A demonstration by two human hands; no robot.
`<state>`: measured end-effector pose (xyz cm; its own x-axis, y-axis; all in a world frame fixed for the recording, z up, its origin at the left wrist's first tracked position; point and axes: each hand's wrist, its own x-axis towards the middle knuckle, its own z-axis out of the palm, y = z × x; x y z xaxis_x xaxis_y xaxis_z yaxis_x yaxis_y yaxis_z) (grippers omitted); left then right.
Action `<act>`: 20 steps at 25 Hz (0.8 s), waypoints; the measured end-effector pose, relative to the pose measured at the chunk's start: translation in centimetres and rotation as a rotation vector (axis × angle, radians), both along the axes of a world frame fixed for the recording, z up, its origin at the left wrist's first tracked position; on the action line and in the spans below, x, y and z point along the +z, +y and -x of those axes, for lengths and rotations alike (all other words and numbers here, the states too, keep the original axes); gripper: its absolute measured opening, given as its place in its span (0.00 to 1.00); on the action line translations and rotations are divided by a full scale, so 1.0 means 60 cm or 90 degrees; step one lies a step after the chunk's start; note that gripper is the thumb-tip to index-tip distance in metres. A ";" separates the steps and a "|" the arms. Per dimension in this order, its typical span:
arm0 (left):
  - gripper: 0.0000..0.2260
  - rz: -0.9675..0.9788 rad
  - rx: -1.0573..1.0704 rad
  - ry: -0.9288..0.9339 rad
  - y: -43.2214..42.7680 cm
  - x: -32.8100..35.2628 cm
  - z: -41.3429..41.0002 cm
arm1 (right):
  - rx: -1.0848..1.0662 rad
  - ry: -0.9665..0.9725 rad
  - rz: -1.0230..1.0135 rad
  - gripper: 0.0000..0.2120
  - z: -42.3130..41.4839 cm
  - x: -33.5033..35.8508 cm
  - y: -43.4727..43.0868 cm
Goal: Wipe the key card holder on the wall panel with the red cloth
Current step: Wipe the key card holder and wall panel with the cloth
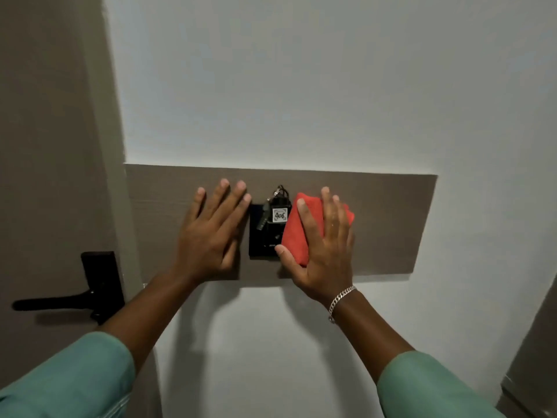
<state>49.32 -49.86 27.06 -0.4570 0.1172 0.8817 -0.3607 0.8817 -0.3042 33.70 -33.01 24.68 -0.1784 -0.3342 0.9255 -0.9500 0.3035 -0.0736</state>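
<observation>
A brown wall panel runs as a wide horizontal strip across a white wall, and the black key card holder sits on it a little left of the strip's middle. The holder is a rectangle with its long axis upright, its face flat to the panel and turned out toward the camera. A black key fob stands in its top, also upright, bearing a small white tag with a handwritten number that looks like 406, and a key dangles from its ring down the holder's left part.

The red cloth is folded into a thick oblong pad, its long axis close to upright with the top leaning slightly right. It lies pressed against the right edge of the holder, covering that side and the panel beside it.

The right hand lies over the cloth with its fingers moderately spread and pointing up; the thumb hooks round the pad's lower left edge, the forefinger lies along its front, and the other fingers wrap its right side. A silver chain bracelet circles that wrist.

The left hand holds nothing: it rests flat on the panel just left of the holder, fingers extended and slightly fanned, tips pointing up and a little right, the forefinger tip near the holder's top left corner.

Both forearms come out of green sleeves. At far left a black door handle projects from its plate
</observation>
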 end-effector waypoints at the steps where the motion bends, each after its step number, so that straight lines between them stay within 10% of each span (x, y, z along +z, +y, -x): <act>1: 0.28 0.040 0.052 -0.014 -0.013 -0.011 0.003 | -0.008 0.017 -0.011 0.38 0.006 -0.010 -0.007; 20: 0.32 0.080 0.180 0.056 -0.030 -0.026 0.029 | 0.093 0.232 0.001 0.27 0.086 -0.004 -0.001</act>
